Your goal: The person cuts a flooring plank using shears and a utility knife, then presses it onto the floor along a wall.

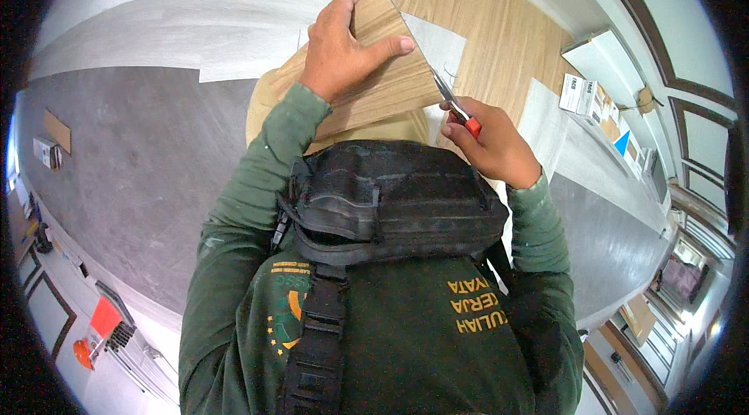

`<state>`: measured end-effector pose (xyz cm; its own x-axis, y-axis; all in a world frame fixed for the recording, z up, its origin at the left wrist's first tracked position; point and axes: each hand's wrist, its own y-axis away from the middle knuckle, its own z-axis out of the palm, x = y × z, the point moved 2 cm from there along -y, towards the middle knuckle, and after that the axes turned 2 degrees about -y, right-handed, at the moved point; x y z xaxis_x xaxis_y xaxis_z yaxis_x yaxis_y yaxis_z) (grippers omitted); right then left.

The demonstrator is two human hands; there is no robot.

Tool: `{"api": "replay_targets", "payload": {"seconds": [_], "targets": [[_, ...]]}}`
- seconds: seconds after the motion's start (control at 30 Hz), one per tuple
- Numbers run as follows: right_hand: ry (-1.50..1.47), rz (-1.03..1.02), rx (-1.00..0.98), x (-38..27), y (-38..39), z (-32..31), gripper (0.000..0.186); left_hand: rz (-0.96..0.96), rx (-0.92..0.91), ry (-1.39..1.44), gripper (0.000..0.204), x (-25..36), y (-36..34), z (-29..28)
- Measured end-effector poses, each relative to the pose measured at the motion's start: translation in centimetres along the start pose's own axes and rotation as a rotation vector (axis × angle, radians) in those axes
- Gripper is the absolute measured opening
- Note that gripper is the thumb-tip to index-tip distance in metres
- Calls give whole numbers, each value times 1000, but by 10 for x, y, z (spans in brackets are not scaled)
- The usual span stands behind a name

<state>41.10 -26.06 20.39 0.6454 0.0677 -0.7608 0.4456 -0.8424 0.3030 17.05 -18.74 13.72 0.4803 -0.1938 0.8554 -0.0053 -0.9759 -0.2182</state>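
My left hand [338,54] grips a wood-look floor plank [390,76], its thumb pressed on the face and its fingers over the far edge. The plank is tilted above my lap, and its near left part runs behind my left forearm. In my right hand [499,142] is a utility knife [463,114] with a red part on its grip. Its narrow metal end points up and away, touching or very close to the plank's right edge. Fingers hide much of the knife's grip.
Wood-look planks [484,1] cover the floor ahead, beside pale grey planks [234,25] and a dark grey floor [140,157]. Cartons [601,111] stand by the right wall. A black bag [398,204] hangs across my front. An orange helmet [83,353] is at lower left.
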Motion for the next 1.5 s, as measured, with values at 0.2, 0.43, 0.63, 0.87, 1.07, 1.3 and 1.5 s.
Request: {"api": "replay_targets", "payload": {"seconds": [0.2,0.43,0.63,0.87,1.07,1.3,1.5], "targets": [[50,79,-14,5,-2,3,29,25,44,-118,75,2,-1,3],[14,99,22,7,-3,4,27,-23,31,-69,89,-2,-3,6],[-34,173,3,14,-4,7,25,-24,25,-63,88,-1,-4,7],[-333,265,-107,21,-5,10,22,-41,35,-25,87,-8,-3,9],[-470,241,-210,31,-8,8,21,17,6,-25,70,-8,-1,6],[-572,203,-274,27,-15,7,21,-88,-5,188,79,-11,-2,4],[-582,220,-376,18,-22,1,22,-68,1,288,76,-20,-2,0]]}}
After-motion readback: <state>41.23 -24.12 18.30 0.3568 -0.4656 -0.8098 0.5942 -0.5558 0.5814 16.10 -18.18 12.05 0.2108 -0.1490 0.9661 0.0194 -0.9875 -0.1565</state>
